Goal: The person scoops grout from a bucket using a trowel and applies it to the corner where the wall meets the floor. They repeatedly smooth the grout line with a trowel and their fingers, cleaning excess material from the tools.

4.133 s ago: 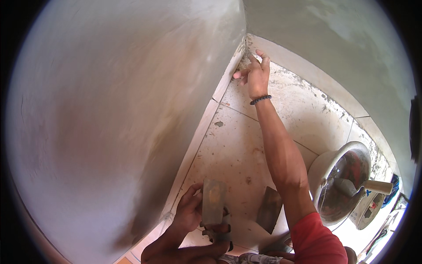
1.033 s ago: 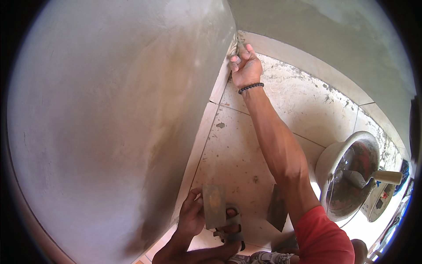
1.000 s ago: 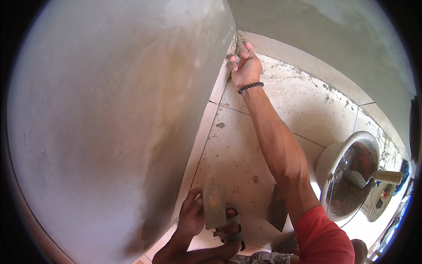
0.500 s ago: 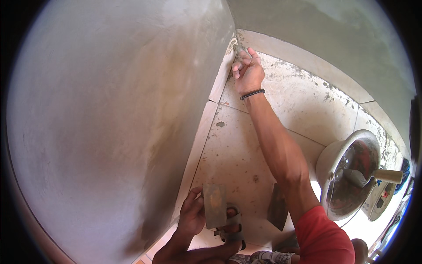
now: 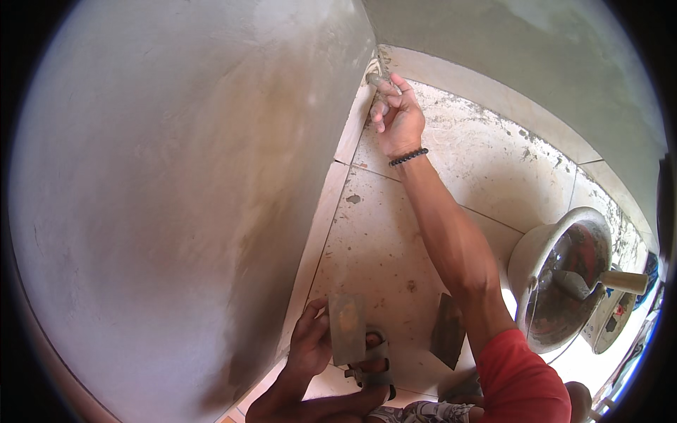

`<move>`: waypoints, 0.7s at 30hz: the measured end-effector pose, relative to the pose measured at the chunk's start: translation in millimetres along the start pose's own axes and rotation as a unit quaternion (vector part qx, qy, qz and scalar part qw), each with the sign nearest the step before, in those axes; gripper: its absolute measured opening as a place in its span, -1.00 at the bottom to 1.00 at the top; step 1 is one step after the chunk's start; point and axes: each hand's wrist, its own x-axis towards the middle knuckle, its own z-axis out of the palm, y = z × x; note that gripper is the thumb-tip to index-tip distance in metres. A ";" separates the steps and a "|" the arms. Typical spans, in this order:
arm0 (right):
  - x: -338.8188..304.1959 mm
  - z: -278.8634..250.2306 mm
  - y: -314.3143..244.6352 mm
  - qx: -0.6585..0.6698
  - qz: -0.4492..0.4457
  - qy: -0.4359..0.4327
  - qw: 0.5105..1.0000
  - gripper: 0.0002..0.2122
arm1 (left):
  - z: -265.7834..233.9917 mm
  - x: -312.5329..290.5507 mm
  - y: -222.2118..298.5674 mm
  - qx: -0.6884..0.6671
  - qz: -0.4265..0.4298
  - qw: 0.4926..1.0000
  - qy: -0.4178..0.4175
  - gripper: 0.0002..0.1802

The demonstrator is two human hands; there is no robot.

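Your right hand (image 5: 399, 116) presses grey mortar into the far wall corner (image 5: 371, 67) — fingers curled; your left hand (image 5: 310, 345), near you, grips a flat rectangular metal trowel (image 5: 347, 328).

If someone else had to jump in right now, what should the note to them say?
Right hand: reaching into the wall corner at floor level, fingers pinching a small grey tool or lump; too small to tell which.
Left hand: holding a flat plaster-smeared board.
Bucket with trowel stands at the right; another trowel lies on the floor.
Done: the wall looks smoothly plastered.
Left: the bottom corner.
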 end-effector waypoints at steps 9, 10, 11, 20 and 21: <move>26.6 -11.3 1.9 0.048 0.027 0.114 0.992 -0.46 | -2.7 -1.8 -4.5 0.005 0.005 1.000 0.016 -0.65; 28.8 -8.9 2.6 0.050 0.033 0.115 0.992 -0.45 | -4.1 -1.9 -5.4 0.004 0.003 1.000 0.018 -0.64; 31.0 -6.3 3.4 0.052 0.039 0.116 0.991 -0.44 | -4.9 -2.1 -5.7 0.003 0.003 1.000 0.017 -0.64; 30.9 9.1 1.0 0.087 0.028 0.051 0.995 -0.43 | -1.9 -0.3 -1.5 0.014 0.012 1.000 0.000 -0.64; 31.1 11.0 -0.1 0.081 0.023 0.043 0.995 -0.43 | -3.5 -0.1 -2.4 0.012 0.013 1.000 -0.001 -0.65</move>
